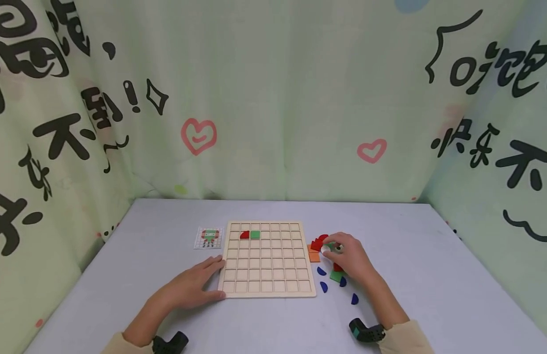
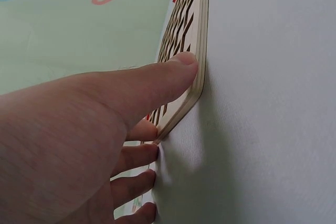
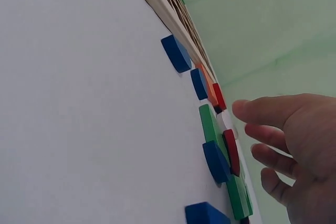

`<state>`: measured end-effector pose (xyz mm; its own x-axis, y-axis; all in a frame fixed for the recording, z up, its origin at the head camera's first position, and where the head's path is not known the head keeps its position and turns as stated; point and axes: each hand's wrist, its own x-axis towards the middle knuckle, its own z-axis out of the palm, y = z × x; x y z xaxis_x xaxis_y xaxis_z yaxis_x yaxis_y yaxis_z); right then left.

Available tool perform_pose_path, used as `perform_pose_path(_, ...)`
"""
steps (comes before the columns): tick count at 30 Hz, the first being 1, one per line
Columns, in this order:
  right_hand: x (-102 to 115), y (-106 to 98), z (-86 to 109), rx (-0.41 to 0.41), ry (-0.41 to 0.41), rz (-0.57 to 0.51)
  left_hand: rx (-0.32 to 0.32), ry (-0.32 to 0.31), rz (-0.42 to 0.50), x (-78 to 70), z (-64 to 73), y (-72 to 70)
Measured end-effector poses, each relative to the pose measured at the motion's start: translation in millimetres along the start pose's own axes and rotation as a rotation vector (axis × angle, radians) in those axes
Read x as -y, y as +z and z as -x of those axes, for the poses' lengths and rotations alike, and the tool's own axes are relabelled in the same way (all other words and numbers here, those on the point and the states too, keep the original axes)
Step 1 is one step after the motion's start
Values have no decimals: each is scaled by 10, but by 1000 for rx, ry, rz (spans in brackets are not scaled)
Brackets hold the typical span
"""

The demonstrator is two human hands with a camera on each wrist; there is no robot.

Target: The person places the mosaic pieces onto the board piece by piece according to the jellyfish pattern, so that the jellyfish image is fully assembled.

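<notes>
My left hand (image 1: 195,282) rests against the left side of a wooden grid board (image 1: 269,296). Its thumb touches the near left corner, and its fingers lie along the edge. A red piece with a rounded corner (image 1: 244,235) and a green square (image 1: 255,235) sit in adjoining cells near the board's top. My right hand (image 1: 350,255) is over loose pieces beside the board, thumb and index finger apart around a white piece (image 1: 325,250). Whether they touch it is unclear. Red pieces (image 3: 231,152), green pieces (image 3: 211,124) and blue half-rounds (image 3: 216,162) lie beneath the hand.
A small pattern card (image 1: 209,238) with a red and green figure lies left of the board. Orange squares (image 1: 314,256) lie by the board's right edge. Several blue half-rounds are scattered nearer the front. A printed curtain (image 1: 282,98) surrounds the white table (image 1: 401,236).
</notes>
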<state>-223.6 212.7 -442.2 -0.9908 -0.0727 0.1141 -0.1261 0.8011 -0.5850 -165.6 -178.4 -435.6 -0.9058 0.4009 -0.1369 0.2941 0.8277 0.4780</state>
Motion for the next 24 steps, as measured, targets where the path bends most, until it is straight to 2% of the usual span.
perform_pose_path(13, -139, 5, -20, -15, -1, 35, 2, 9, -12, -21, -30, -28)
perform_pose_path(24, -109, 24, -24, -17, -17, 44, 4, -4, -4, 19, -10, 7)
